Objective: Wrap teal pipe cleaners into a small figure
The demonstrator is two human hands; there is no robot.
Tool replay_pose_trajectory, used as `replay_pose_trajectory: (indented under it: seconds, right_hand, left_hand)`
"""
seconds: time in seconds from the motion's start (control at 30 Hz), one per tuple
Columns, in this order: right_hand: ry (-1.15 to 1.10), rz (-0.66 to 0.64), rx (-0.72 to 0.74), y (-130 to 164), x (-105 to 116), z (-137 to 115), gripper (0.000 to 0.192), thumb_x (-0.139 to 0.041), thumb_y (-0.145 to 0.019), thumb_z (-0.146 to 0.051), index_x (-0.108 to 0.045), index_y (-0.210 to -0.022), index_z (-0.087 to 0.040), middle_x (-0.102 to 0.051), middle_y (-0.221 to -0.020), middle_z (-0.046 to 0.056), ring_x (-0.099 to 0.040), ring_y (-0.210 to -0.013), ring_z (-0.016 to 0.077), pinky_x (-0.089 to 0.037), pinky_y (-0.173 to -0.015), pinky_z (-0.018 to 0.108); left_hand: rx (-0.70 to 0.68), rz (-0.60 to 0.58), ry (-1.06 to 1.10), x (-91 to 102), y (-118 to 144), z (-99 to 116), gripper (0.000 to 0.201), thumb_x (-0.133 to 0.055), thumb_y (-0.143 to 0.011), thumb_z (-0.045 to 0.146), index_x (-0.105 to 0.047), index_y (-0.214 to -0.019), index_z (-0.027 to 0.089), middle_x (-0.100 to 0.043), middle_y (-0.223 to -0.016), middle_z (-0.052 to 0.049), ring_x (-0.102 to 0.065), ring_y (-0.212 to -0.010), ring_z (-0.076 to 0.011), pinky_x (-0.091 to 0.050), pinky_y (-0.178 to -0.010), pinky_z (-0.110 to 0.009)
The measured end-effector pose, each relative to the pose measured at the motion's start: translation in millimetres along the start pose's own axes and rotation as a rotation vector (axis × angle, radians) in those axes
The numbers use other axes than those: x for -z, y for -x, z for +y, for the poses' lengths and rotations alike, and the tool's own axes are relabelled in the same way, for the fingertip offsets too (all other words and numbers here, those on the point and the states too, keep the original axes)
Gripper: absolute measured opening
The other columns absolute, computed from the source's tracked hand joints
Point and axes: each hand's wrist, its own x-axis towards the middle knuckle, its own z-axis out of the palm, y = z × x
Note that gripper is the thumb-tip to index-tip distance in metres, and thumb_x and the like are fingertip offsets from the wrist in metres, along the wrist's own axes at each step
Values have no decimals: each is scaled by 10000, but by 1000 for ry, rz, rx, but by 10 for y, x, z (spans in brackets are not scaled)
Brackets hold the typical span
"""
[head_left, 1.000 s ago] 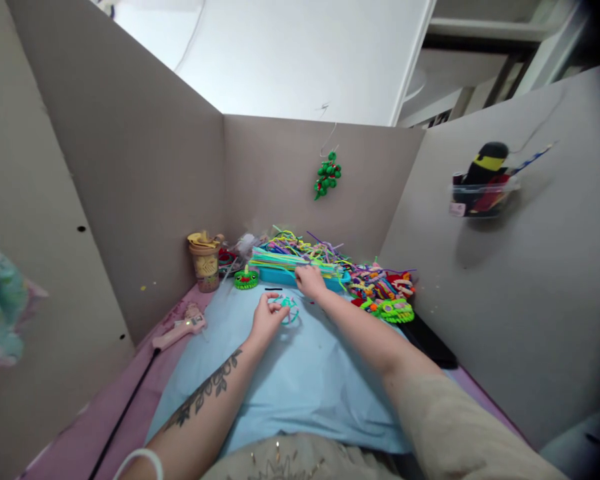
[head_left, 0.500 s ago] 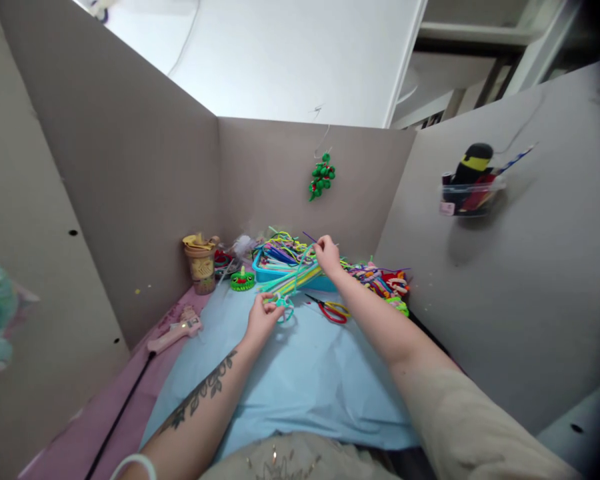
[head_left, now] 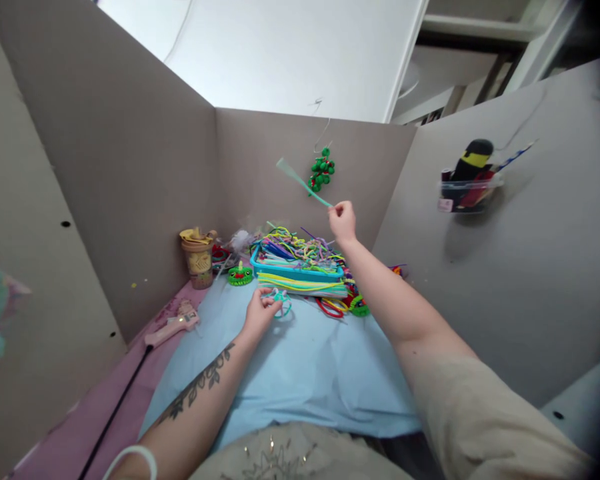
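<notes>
My left hand [head_left: 263, 308] is closed in a pinch on a small looped teal pipe-cleaner piece [head_left: 282, 304], low over the blue cloth. Raised in front of the back panel, my right hand [head_left: 343, 221] grips one end of a teal pipe cleaner [head_left: 310, 189]. Its free end points up and left and is smeared by motion. Below lies a bundle of straight yellow, white and green pipe cleaners [head_left: 300, 285], along the front of a blue tray [head_left: 280, 271] heaped with more of them. Scissors [head_left: 331, 307] with red and yellow handles lie partly under the bundle.
A pink glue gun [head_left: 173, 328] with a black cord lies at left, near a lidded cup [head_left: 199, 260]. A green pipe-cleaner figure [head_left: 241, 274] sits by the tray. Grey panels [head_left: 145, 160] enclose the table; a clear holder [head_left: 470, 193] hangs at right.
My right hand has risen from above the tray, swinging the teal pipe cleaner up and away from my left hand. My left hand stays nearly in place with the looped piece.
</notes>
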Motion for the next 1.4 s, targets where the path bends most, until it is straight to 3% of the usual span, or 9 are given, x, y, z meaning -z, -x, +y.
replay_pose_trajectory:
  seconds: [0.17, 0.3, 0.43, 0.53, 0.6, 0.73, 0.87, 0.97, 1.4]
  right_hand:
    - [-117, -517, -196, 921, 81, 64, 114, -495, -698, -283, -407, -680, -213, -479, -530, -51, -422, -465, 102, -347, -471, 220]
    - [-232, -586, -356, 1535, 206, 110, 106, -460, -701, -262, -412, -786, -221, -525, -564, -58, -443, -420, 105, -348, -432, 218]
    - [191, -686, -209, 1608, 415, 250, 290, -508, -667, -151, -493, -951, -209, -584, -626, -10, -551, -574, 166, -390, -547, 258]
    - [544, -699, -99, 1552, 517, 285, 295, -521, -657, -71, -567, -922, -193, -637, -819, 92, -585, -792, 234, -402, -682, 320]
    - [512, -746, 57, 1590, 506, 191, 275, -532, -685, -78, -589, -929, -191, -623, -971, 114, -554, -931, 249, -396, -778, 343]
    - [118, -914, 328, 1885, 306, -155, 281, -544, -771, -219, -551, -1051, -205, -599, -1033, 68, -525, -987, 205, -397, -859, 331]
    - [98, -748, 295, 2168, 60, -319, 384, -578, -769, -257, -512, -1140, -187, -557, -1111, 98, -475, -1053, 232, -377, -893, 375]
    - [92, -672, 273, 2260, -34, -291, 208, -495, -839, -236, -593, -1019, -203, -598, -992, 77, -496, -971, 212, -384, -865, 353]
    - [-58, -593, 414, 2404, 11, -145, 201, -443, -875, -223, -613, -980, -194, -654, -892, 63, -582, -836, 172, -436, -766, 291]
  left_hand:
    - [14, 15, 48, -5, 4, 9, 423, -732, -550, 260, -479, -880, 183, -554, -557, 56, -515, -502, -97, -392, -546, -229]
    - [86, 83, 100, 25, -19, 30, 473, -755, -519, 310, -503, -892, 165, -585, -595, 27, -533, -510, -103, -381, -521, -219]
    - [175, 146, 109, 79, -60, 30, 498, -771, -494, 312, -525, -901, 167, -613, -625, 10, -509, -476, -95, -342, -467, -208]
    - [192, 156, 87, 95, -83, 25, 461, -770, -498, 309, -533, -868, 169, -584, -567, 29, -472, -438, -83, -318, -441, -200]
    - [190, 136, 82, 92, -90, 23, 439, -768, -499, 316, -536, -840, 165, -570, -545, 34, -457, -424, -76, -307, -432, -195]
    - [180, 122, 107, 93, -95, 21, 435, -761, -506, 312, -529, -843, 163, -578, -555, 31, -461, -429, -71, -308, -437, -187]
    - [190, 119, 138, 107, -101, 25, 431, -757, -506, 305, -517, -836, 169, -589, -572, 30, -495, -456, -82, -334, -462, -191]
    - [191, 114, 133, 105, -104, 25, 446, -766, -491, 314, -509, -825, 171, -583, -566, 32, -518, -480, -95, -346, -474, -195]
    - [52, 63, 107, 91, -86, -50, 444, -746, -529, 314, -484, -848, 152, -555, -548, 53, -503, -495, -73, -350, -504, -173]
